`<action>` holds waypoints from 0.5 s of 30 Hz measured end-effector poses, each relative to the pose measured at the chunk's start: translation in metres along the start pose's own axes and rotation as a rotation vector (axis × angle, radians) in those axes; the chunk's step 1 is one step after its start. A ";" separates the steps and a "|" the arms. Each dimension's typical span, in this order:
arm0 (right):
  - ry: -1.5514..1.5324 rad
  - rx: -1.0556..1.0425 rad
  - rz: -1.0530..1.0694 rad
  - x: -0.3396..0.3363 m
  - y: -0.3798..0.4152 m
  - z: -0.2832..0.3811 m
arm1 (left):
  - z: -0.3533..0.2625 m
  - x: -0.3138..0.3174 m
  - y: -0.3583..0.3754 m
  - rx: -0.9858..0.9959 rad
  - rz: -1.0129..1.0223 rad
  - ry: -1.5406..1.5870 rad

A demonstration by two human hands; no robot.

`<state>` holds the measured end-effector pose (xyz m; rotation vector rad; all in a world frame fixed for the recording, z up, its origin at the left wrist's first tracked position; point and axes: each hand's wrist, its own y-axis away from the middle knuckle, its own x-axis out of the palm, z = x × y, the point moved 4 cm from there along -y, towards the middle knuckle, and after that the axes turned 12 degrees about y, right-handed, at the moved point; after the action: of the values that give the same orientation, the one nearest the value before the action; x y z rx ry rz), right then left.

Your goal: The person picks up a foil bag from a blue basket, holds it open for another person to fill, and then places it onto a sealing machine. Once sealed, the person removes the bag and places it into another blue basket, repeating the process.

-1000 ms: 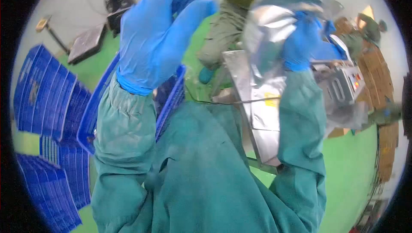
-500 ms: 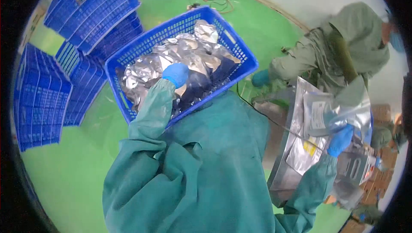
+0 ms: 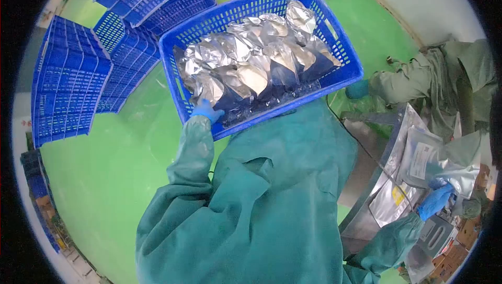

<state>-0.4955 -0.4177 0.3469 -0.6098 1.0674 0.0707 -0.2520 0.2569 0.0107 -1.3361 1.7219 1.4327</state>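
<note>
A blue plastic basket (image 3: pixel 342 83) holds several silver foil pouches (image 3: pixel 251 77) standing packed in rows. My left hand (image 3: pixel 208 110), in a blue glove, is at the basket's near left corner. Its fingers touch the lower part of the closest foil pouch, with the thumb spread away to the right. Off to the right, my gloved right hand (image 3: pixel 435 200) is closed on the edge of a shiny foil pouch (image 3: pixel 463 166), its fingertips partly hidden. Beside that lies a labelled foil pouch (image 3: pixel 418 158), and another pouch with a yellow label (image 3: pixel 392 205) rests on a metal surface (image 3: pixel 389 151).
Stacked blue baskets (image 3: pixel 73 80) stand at the left on the green floor (image 3: pixel 115 179). A co-worker in a green-grey garment (image 3: pixel 413 83) is at the right, a teal-gloved hand (image 3: pixel 357 89) near the basket. A dark cord (image 3: pixel 361 145) crosses the metal surface. A grey machine (image 3: pixel 434 237) sits lower right.
My left hand has moved from atop the middle pouches to the near left corner pouch. My right hand still has its foil pouch. The view has shifted, so the basket appears further right and higher.
</note>
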 end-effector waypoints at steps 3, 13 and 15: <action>0.022 -0.101 -0.094 0.001 -0.005 -0.008 | 0.014 0.027 -0.019 -0.005 0.160 -0.032; -0.341 -0.382 0.110 0.066 -0.073 -0.176 | -0.046 -0.053 -0.008 0.374 -0.213 0.035; 0.363 -0.435 -0.287 0.004 -0.008 -0.046 | -0.061 -0.086 0.005 0.523 -0.300 0.227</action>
<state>-0.5277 -0.4486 0.3318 -1.1974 1.3139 -0.0630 -0.2131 0.2299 0.1047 -1.4118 1.7767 0.6242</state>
